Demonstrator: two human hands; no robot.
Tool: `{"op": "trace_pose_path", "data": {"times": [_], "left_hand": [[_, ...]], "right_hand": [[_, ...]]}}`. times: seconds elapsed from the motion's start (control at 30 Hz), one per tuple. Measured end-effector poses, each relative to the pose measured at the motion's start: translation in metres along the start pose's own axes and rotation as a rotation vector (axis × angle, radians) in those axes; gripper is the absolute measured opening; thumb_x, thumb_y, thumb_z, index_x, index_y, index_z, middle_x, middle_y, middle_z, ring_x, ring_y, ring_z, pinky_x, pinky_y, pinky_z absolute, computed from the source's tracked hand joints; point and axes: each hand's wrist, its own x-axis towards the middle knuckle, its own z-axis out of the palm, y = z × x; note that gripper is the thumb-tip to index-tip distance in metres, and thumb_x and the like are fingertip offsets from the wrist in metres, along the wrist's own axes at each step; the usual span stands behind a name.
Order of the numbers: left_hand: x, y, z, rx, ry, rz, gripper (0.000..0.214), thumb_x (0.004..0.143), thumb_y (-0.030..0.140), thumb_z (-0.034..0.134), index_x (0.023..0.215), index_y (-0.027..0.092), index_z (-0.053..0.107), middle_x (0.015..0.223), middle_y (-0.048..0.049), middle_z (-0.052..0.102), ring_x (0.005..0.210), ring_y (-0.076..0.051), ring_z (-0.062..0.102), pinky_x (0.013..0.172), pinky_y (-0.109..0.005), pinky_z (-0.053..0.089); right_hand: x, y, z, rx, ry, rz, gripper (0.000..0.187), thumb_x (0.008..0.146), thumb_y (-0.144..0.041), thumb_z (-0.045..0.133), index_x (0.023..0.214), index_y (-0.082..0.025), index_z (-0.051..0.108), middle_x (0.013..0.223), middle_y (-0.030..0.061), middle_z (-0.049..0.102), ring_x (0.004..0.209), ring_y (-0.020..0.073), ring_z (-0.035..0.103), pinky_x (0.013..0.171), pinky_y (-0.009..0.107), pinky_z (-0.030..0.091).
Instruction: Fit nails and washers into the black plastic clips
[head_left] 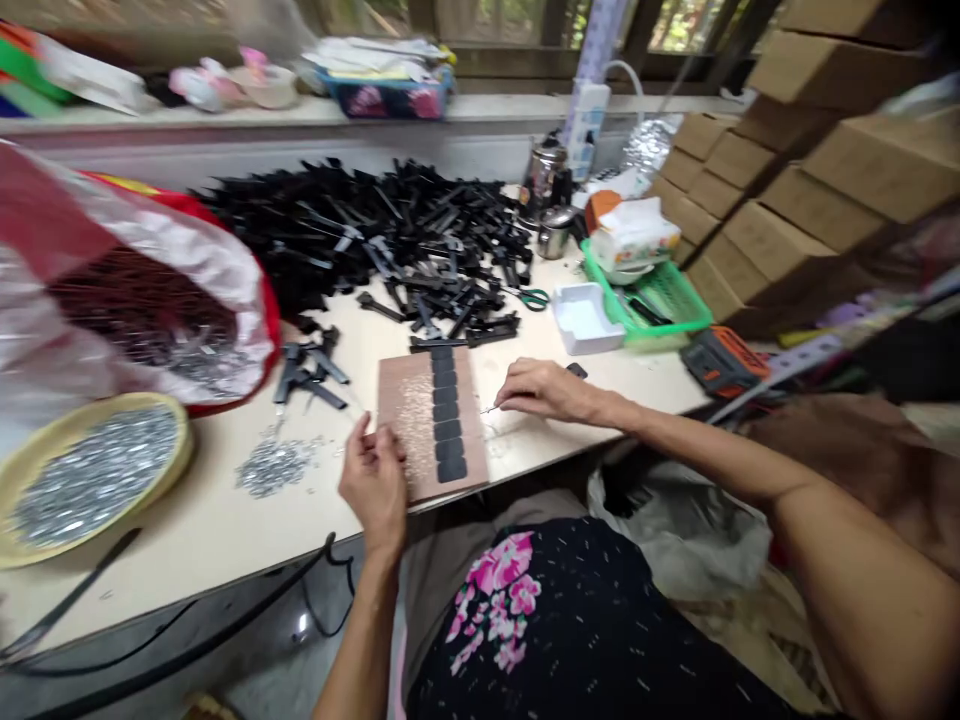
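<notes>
A brown board (478,440) lies near the table's front edge. Down its right side runs a column of black flat pieces (448,410), joined end to end. Many tiny pale bits (416,420) cover its left part. At the board's left edge is my left hand (377,480), fingers loosely bent and apart, the thumb by the edge; nothing shows in it. Just right of the board, my right hand (544,390) pinches a thin, pointed metal piece (489,408), too small to name surely. A small black piece (576,370) lies behind that hand.
Black clips (360,220) are heaped at the back. Small metal parts lie in a pile (274,465) and a yellow bowl (180,440) at left, by a red-edged bag (259,290). Scissors (534,299), a white box (587,318), a green basket (690,310) and cartons (810,205) stand right.
</notes>
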Motion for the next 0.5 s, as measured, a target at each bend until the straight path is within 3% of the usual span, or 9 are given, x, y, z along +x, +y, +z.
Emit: {"op": "trace_pose_path", "data": {"times": [0.13, 0.23, 0.3, 0.4, 0.5], "left_hand": [[0.004, 0.0, 0.005, -0.005, -0.006, 0.042, 0.048, 0.085, 0.041, 0.05, 0.128, 0.019, 0.052, 0.084, -0.0017, 0.063, 0.061, -0.011, 0.058, 0.066, -0.026, 0.05], [0.004, -0.002, 0.004, 0.023, 0.001, 0.046, 0.047, 0.084, 0.04, 0.051, 0.127, 0.019, 0.053, 0.083, -0.0017, 0.064, 0.061, -0.012, 0.058, 0.068, -0.027, 0.05], [0.002, -0.002, 0.002, 0.035, 0.001, 0.034, 0.044, 0.085, 0.04, 0.051, 0.124, 0.02, 0.055, 0.083, -0.0023, 0.065, 0.064, -0.013, 0.059, 0.07, -0.028, 0.049], [-0.001, -0.003, 0.0, 0.029, -0.007, 0.036, 0.039, 0.086, 0.037, 0.049, 0.119, 0.019, 0.059, 0.09, -0.0062, 0.067, 0.075, -0.016, 0.062, 0.077, -0.03, 0.048], [-0.005, -0.002, -0.004, 0.023, -0.001, 0.074, 0.035, 0.088, 0.035, 0.048, 0.115, 0.018, 0.061, 0.098, -0.009, 0.067, 0.086, -0.019, 0.062, 0.082, -0.032, 0.047]], "right_hand": [[-0.088, -0.016, -0.056, 0.126, -0.055, 0.266, 0.032, 0.092, -0.044, 0.047, 0.095, -0.021, 0.07, 0.09, 0.0052, 0.065, 0.084, 0.0158, 0.06, 0.077, 0.028, 0.046], [-0.145, -0.026, -0.074, 0.105, -0.118, 0.371, 0.033, 0.088, -0.049, 0.051, 0.095, -0.023, 0.071, 0.089, 0.0066, 0.067, 0.084, 0.0166, 0.062, 0.077, 0.029, 0.047], [-0.159, -0.025, -0.078, 0.061, -0.09, 0.397, 0.031, 0.087, -0.047, 0.054, 0.1, -0.024, 0.071, 0.093, 0.009, 0.067, 0.085, 0.0176, 0.063, 0.076, 0.029, 0.048], [-0.126, -0.019, -0.075, -0.012, 0.049, 0.317, 0.024, 0.088, -0.041, 0.056, 0.1, -0.025, 0.07, 0.095, 0.0102, 0.066, 0.085, 0.0186, 0.063, 0.072, 0.028, 0.048], [-0.043, -0.026, -0.048, -0.042, 0.101, 0.104, 0.023, 0.091, -0.037, 0.052, 0.098, -0.025, 0.069, 0.092, 0.0076, 0.066, 0.084, 0.0173, 0.061, 0.072, 0.028, 0.047]]}}
